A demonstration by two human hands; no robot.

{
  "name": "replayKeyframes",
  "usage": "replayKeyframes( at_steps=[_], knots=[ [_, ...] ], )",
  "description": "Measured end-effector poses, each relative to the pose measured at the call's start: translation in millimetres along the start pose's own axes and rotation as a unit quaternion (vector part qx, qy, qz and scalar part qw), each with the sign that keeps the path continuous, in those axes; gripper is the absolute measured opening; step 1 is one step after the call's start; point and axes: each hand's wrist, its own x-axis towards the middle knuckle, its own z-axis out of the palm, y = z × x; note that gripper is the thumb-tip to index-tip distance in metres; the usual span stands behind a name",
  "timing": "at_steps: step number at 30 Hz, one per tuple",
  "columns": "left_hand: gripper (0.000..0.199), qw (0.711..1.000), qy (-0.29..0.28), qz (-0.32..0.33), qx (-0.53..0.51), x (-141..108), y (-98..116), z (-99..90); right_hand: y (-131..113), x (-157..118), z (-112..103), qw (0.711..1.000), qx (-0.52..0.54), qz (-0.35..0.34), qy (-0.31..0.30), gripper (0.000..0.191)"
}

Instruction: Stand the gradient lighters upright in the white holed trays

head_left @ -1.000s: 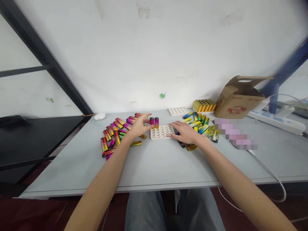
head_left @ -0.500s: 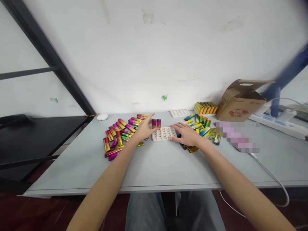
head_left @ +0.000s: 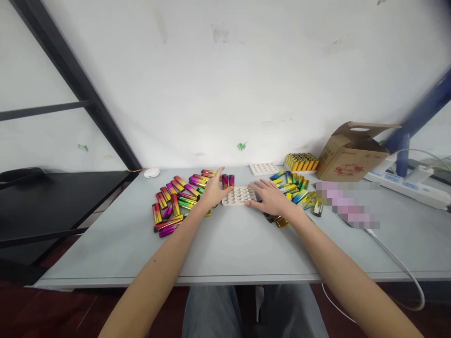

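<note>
We see lighters (head_left: 175, 203) with a glossy, mirror-like metallic finish, and a tray (head_left: 239, 199) of matt white plastic or ceramic, we can't tell which. The cardboard box (head_left: 352, 158) is dull brown paperboard, and the tabletop (head_left: 105, 256) is smooth matt grey.

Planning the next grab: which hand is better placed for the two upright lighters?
Left hand: open right beside the lighters at the far edge of the white tray; the right hand sits farther off.

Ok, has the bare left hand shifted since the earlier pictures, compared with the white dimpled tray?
Yes: the bare left hand has moved rightward, closer to the white dimpled tray.
</note>
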Motion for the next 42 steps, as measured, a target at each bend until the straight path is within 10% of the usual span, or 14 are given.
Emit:
replayKeyframes(
  at_steps=[8,14,21,42],
  knots=[
    [0.097,0.998,-0.063,0.032,0.001,-7,-2,-26.5,0,-2,5,0.999,0.036,-0.002,0.003,0.067],
    [0.052,0.966,0.137,-0.182,0.122,-4,-11,-55.6,-1,-3,6,0.999,0.046,0.006,-0.005,0.068],
    [0.039,0.911,0.034,-0.186,0.367,-9,-25,-43.6,-1,-3,5,0.999,0.048,-0.001,0.001,0.064],
    [0.051,0.931,-0.002,-0.161,0.327,-11,-20,-35.6,-1,-4,4,0.999,0.047,0.005,-0.017,0.066]
  ],
)
